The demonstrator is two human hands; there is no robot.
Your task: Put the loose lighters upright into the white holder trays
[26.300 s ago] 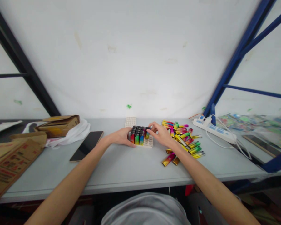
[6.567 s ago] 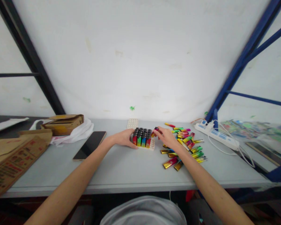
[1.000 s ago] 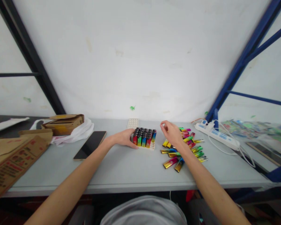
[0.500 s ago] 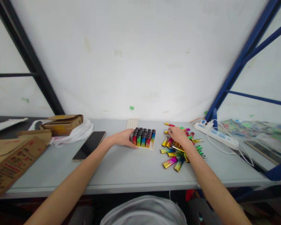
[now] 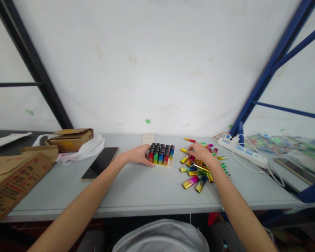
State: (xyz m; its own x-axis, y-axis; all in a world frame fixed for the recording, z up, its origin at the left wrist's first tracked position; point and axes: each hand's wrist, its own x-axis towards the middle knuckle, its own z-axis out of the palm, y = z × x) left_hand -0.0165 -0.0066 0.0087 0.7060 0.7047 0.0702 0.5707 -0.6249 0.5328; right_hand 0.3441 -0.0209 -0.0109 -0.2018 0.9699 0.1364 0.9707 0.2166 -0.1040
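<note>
Rows of upright lighters (image 5: 160,156) with black tops and shiny multicoloured bodies stand in a white holed tray (image 5: 170,164). My left hand (image 5: 141,155) is curved around the left side of this block, thumb at the front and fingers behind, gripping it. To the right lies a loose pile of shiny lighters (image 5: 190,182) in gold, pink, blue, red and green. Over the pile's back left, my right hand (image 5: 199,152) pinches a yellow lighter (image 5: 183,150), which pokes out to the left of the fingertips.
Behind the block lies another white holed tray (image 5: 148,138). A black phone (image 5: 101,162) rests at left, near cardboard boxes (image 5: 70,140) and a white plastic bag (image 5: 91,148). A white power strip (image 5: 243,151) with cables lies at right beside a blue metal frame (image 5: 265,77).
My right hand has shifted slightly, and the yellow lighter at its fingertips has moved a little left and toward me. My left hand and the block stay put.
</note>
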